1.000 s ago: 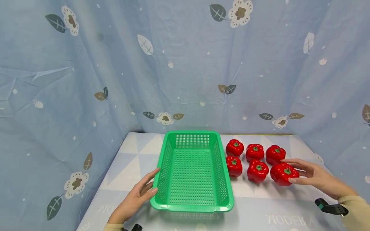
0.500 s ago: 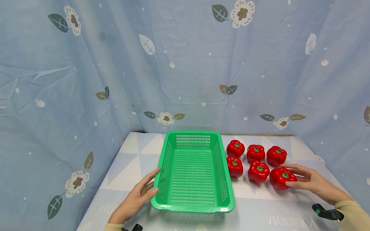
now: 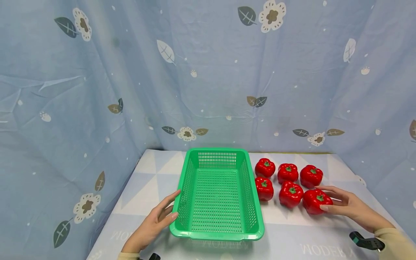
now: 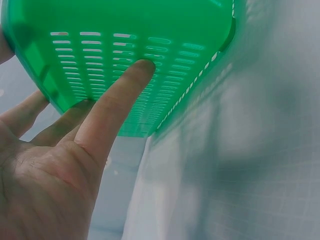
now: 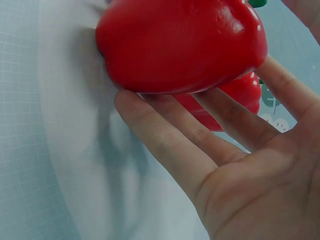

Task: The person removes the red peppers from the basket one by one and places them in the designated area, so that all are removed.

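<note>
In the head view a green plastic basket (image 3: 217,236) stands mid-table. My left hand (image 3: 150,221) rests against its left side, thumb and index fingertip at the rim. The left wrist view shows this hand's straight fingers (image 4: 107,112) along the slotted outer wall. To the basket's right are several shiny red bell peppers with green stems. My right hand (image 3: 349,206) holds the front right bell pepper (image 3: 313,202), thumb in front and index finger behind. In the right wrist view the lower fingers (image 5: 165,142) lie near straight beside the pepper's wall; the thumb is mostly out of view.
A back row of bell peppers (image 3: 287,172) stands behind the front ones; one front pepper (image 3: 264,188) sits close to the basket's right wall. The table (image 3: 136,202) has a pale triangle-pattern cover. Blue floral curtain (image 3: 214,83) encloses the back and sides.
My right hand and the bell pepper it holds have moved slightly left and nearer to me, beside the neighbouring pepper. The left hand and basket look unchanged.
</note>
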`<state>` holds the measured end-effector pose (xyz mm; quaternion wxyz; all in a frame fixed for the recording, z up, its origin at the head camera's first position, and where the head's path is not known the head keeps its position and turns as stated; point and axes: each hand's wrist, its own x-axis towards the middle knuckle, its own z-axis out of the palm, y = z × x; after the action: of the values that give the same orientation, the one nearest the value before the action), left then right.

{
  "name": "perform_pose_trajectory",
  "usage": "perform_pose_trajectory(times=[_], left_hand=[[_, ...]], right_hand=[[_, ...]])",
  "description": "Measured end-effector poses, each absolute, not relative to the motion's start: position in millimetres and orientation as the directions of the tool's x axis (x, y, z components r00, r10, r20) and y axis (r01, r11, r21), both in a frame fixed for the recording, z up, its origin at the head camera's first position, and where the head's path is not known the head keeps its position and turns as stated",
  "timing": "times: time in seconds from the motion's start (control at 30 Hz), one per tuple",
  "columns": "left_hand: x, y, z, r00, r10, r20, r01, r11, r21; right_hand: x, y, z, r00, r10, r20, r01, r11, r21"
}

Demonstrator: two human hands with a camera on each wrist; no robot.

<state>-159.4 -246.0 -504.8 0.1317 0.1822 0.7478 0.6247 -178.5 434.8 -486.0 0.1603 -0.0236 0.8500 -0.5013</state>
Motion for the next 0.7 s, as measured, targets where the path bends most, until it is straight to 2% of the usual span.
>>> perform_pose_trajectory(times=[0.7], left_hand=[[-159.9,-245.8,-504.7,-0.901,0.433,0.032,0.117,0.17,0.978]], right_hand=[[-177.0,429.2,-478.7,-0.951,-0.172,-0.258,0.125,0.548,-0.827]])
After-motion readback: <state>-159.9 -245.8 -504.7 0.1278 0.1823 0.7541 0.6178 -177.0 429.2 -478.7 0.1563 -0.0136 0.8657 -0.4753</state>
